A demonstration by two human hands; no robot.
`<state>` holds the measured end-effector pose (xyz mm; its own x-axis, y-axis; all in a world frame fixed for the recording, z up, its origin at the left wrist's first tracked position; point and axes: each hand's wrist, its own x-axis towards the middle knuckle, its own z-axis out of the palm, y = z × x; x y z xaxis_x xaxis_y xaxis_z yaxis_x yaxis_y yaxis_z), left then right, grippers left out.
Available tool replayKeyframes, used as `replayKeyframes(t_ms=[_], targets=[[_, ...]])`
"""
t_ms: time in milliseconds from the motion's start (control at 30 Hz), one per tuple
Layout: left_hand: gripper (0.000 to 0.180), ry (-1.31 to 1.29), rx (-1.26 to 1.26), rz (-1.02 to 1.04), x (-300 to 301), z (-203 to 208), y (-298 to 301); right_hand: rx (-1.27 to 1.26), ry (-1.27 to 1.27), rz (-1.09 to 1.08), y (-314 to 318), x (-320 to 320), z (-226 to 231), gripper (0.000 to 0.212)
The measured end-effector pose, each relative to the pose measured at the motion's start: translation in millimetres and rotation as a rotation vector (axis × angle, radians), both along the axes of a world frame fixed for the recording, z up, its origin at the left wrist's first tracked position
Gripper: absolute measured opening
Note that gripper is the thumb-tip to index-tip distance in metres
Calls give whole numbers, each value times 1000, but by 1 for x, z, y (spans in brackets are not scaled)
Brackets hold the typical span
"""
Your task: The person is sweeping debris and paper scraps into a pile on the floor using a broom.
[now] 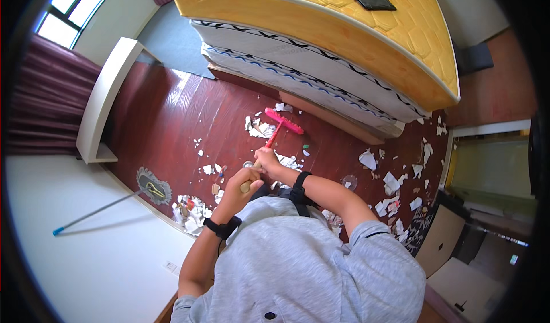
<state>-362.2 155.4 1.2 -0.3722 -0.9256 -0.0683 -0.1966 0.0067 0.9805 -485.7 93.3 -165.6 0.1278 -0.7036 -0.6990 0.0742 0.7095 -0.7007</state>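
Observation:
Both my hands grip the handle of a broom with a pink head (285,121). My left hand (242,189) is closed near the handle's rounded, pale end. Farther along the handle, my right hand (267,161) is wrapped round it. The broom head rests on the reddish wooden floor (189,116), beside torn white paper scraps (260,129). More scraps (286,161) lie close to my right hand. A heap of paper and litter (192,214) sits against the wall left of my left wrist.
Stacked mattresses (321,33) with a yellow one on top stand ahead. A mop (103,210) leans at the left wall. A white shelf unit (109,99) stands by purple curtains (48,96). Scattered paper (392,183) covers the floor to my right, near a cabinet (441,237).

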Motion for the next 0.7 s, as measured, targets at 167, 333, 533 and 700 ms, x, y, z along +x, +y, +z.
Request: replayKeyframes(t_ms=[167, 333, 533, 700], targets=[[13, 86, 43, 46, -15, -25, -6, -59, 4, -99, -14, -19, -38, 12], [10, 103, 59, 55, 11, -46, -3, -56, -33, 8, -12, -7, -57, 11], [9, 13, 52, 244, 99, -50, 33, 127, -29, 311, 3, 88, -45, 11], [18, -57, 86, 370, 166, -1, 70, 209, -105, 600, 27, 177, 3, 10]])
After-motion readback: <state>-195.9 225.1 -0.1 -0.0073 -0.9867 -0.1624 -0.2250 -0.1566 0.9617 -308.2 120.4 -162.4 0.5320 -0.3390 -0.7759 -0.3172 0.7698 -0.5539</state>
